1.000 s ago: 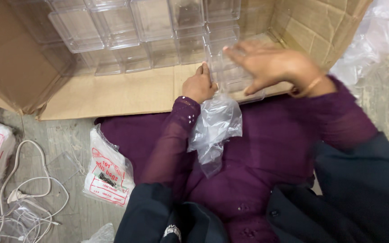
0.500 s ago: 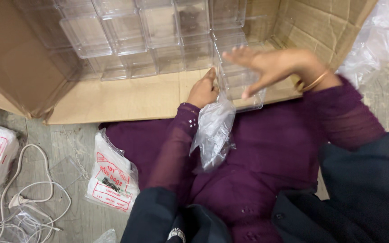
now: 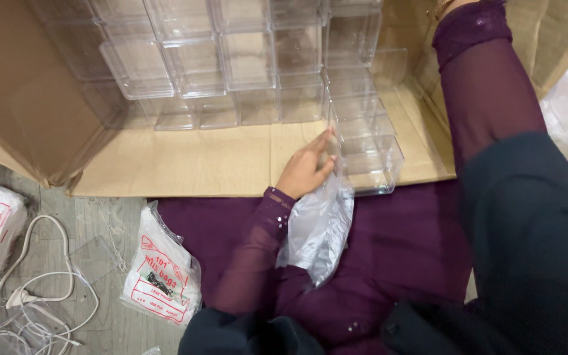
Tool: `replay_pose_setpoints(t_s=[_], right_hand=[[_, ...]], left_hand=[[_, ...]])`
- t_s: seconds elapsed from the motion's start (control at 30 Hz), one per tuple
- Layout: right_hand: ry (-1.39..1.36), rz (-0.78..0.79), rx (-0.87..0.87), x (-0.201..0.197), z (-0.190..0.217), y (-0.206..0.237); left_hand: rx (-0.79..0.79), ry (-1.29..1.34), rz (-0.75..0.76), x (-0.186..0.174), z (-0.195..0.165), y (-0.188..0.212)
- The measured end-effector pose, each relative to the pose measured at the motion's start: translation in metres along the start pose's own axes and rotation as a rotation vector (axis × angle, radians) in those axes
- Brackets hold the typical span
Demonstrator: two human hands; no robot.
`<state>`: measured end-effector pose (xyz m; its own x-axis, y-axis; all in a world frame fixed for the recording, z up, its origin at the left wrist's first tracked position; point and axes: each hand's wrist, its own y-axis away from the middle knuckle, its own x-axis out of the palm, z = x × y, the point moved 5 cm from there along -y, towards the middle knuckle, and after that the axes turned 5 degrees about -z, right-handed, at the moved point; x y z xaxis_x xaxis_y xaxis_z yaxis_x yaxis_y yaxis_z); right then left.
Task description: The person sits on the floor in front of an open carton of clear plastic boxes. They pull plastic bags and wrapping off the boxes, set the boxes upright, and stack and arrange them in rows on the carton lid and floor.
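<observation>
My left hand (image 3: 307,169) lies flat and open against the left side of the row of clear boxes (image 3: 363,135), whose long axis runs away from me into the carton (image 3: 185,164), while my right hand is out of view.

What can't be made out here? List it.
- Right hand: cut off by the top edge of the head view; only the right sleeve shows.
- Left hand: its fingers lie against the clear box stack, so the grip is unclear.
- Plastic bag: crumpled and see-through; contents unreadable.
- Carton: its far part and upper clear boxes are cropped.
</observation>
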<state>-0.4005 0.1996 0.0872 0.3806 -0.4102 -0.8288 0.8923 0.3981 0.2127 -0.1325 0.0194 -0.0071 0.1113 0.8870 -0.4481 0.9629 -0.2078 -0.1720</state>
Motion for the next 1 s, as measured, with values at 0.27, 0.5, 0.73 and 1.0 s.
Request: replay_pose_setpoints(t_s=[0.27,0.5,0.73,1.0], right_hand=[[0.015,-0.033,0.043,0.002,0.001,-0.012],[-0.085,-0.126,0.007,-0.036,0.027,0.054],[-0.473,0.052,-0.161,0.01,0.084,0.111],[0.402,0.302,-0.202,0.099,0.097,0.082]], left_hand=[[-0.062,-0.092,0.042,0.003,-0.008,0.001],[-0.275,0.198,-0.199,-0.021,0.022,0.003],[-0.221,0.343,-0.419,-0.096,0.034,0.015],[-0.239,-0.031,-0.206,-0.078,0.049,0.009]])
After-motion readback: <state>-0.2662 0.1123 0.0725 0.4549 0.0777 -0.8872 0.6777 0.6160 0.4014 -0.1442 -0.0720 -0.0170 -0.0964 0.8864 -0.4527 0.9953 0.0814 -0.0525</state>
